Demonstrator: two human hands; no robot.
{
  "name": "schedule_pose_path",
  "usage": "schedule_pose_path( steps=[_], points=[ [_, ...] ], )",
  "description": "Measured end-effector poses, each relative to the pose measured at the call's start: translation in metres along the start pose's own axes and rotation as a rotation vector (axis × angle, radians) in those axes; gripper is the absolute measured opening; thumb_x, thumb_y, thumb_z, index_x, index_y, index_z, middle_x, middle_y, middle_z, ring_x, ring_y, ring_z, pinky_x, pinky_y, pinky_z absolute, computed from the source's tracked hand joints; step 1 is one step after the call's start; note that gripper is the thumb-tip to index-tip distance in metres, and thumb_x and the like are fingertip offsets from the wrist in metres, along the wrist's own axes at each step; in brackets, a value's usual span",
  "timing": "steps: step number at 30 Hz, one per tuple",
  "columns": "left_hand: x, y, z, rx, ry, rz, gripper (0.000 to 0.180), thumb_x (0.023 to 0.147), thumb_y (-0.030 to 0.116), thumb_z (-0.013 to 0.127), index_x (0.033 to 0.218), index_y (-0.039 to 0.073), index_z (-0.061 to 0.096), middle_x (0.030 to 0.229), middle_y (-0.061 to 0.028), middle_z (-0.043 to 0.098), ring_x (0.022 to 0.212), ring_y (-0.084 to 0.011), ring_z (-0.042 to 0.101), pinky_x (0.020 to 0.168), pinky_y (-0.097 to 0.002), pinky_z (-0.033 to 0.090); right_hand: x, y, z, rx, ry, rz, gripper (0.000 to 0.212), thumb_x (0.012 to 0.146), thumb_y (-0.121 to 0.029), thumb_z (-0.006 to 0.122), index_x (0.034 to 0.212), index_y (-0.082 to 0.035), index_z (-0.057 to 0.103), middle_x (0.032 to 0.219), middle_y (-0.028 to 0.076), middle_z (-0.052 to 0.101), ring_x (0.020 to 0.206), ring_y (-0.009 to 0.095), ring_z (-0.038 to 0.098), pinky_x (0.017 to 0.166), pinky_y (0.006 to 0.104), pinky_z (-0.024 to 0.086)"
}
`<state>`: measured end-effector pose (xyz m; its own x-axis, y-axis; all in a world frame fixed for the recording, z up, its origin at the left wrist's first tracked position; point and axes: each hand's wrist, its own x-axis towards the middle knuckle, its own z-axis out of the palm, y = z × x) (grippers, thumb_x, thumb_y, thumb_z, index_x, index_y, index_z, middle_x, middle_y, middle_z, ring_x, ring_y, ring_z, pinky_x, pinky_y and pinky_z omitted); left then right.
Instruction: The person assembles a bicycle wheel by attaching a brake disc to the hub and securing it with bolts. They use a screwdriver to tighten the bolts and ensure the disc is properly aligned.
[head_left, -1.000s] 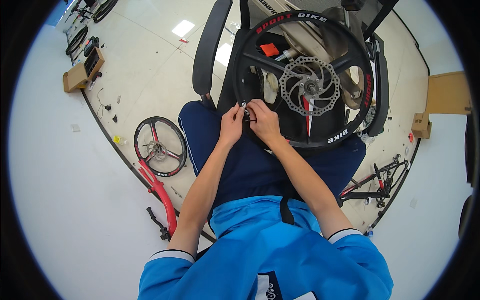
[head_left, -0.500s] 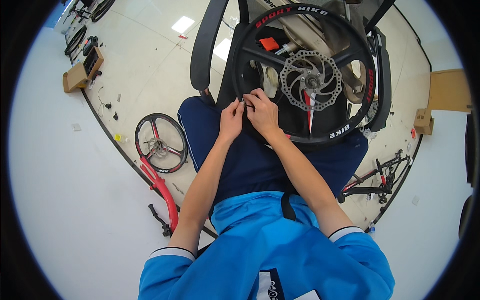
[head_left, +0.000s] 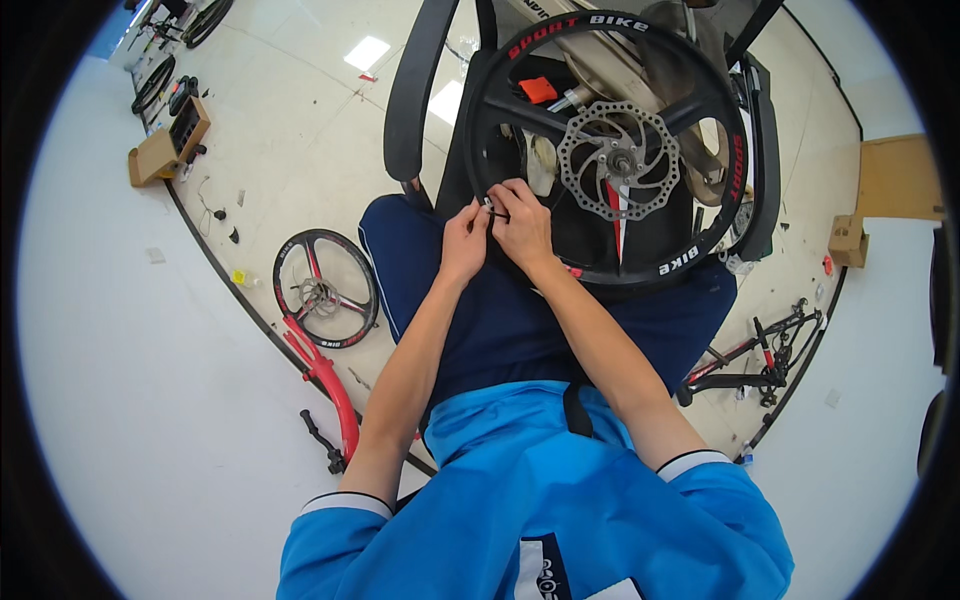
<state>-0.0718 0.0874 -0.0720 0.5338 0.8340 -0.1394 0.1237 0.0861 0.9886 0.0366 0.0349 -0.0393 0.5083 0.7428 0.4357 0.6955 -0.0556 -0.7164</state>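
Observation:
A black bicycle wheel [head_left: 612, 272] with broad spokes lies over a dark chair seat in front of my knees. Its silver disc brake rotor [head_left: 650, 193] faces up. My left hand [head_left: 463, 243] and my right hand [head_left: 522, 225] meet at the wheel's lower left rim. Both are closed in a pinch around a tiny spot where something pale and something black show between the fingertips. The fingers cover most of it, so its kind stays unclear. An orange-red object [head_left: 538, 90] lies beyond the rim, near a beige frame part [head_left: 605, 70].
Chair armrests [head_left: 408, 110] flank the wheel. On the floor at left lie a second wheel [head_left: 340, 337], a red fork [head_left: 335, 385] and an open cardboard box [head_left: 150, 158]. A black bicycle frame [head_left: 735, 372] lies at right, below a small carton [head_left: 848, 241].
Both hands keep their pinch at the rim with only slight finger movement. The wheel has shifted very slightly left; the small black piece between the fingers shows a little more.

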Motion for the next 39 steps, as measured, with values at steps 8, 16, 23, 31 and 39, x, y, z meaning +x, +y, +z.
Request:
schedule_pose_path(
  steps=[8,16,23,31,39],
  points=[
    [-0.004,0.002,-0.001,0.039,-0.013,-0.07,0.028,0.101,0.011,0.052,0.125,-0.002,0.059,0.094,-0.0083,0.067,0.085,-0.0089,0.056,0.078,-0.0255,0.047,-0.001,-0.001,-0.002,0.023,-0.022,0.033,0.01,0.081,-0.002,0.064,0.09,-0.004,0.066,0.094,0.009,0.061,0.072,0.035,0.064,0.06,0.0424,0.052],
    [-0.005,0.0,0.0,-0.002,0.015,-0.081,0.026,0.104,0.019,0.052,0.118,0.001,0.064,0.075,0.0062,0.052,0.064,-0.0026,0.043,0.056,-0.0203,0.037,-0.007,0.006,-0.012,0.064,-0.059,0.026,0.01,0.081,-0.004,0.065,0.09,-0.003,0.068,0.093,0.009,0.062,0.074,0.034,0.065,0.063,0.0413,0.054],
    [-0.002,0.0,-0.001,0.016,0.007,-0.088,0.024,0.104,0.019,0.052,0.115,0.003,0.065,0.071,0.0067,0.049,0.061,-0.0022,0.041,0.053,-0.02,0.034,0.017,0.004,-0.017,-0.053,-0.222,-0.04,0.012,0.081,-0.007,0.068,0.092,-0.004,0.069,0.092,0.009,0.062,0.075,0.033,0.066,0.064,0.0409,0.054],
    [-0.003,0.0,0.0,0.023,0.017,-0.053,0.023,0.102,0.011,0.052,0.119,-0.001,0.063,0.078,0.0028,0.056,0.068,-0.0037,0.045,0.061,-0.0215,0.039,0.036,0.008,-0.028,-0.331,-0.507,-0.325,0.011,0.079,-0.009,0.065,0.086,-0.001,0.059,0.091,0.012,0.057,0.069,0.033,0.068,0.059,0.0434,0.056],
    [0.001,-0.008,0.0,0.017,0.006,-0.076,0.029,0.1,0.008,0.053,0.126,-0.003,0.059,0.088,-0.0054,0.066,0.078,-0.0074,0.053,0.073,-0.0239,0.046,0.049,0.007,-0.027,-0.455,-0.595,-0.493,0.015,0.078,-0.008,0.065,0.087,0.002,0.057,0.091,0.015,0.058,0.066,0.031,0.068,0.056,0.0386,0.056]
  ],
)
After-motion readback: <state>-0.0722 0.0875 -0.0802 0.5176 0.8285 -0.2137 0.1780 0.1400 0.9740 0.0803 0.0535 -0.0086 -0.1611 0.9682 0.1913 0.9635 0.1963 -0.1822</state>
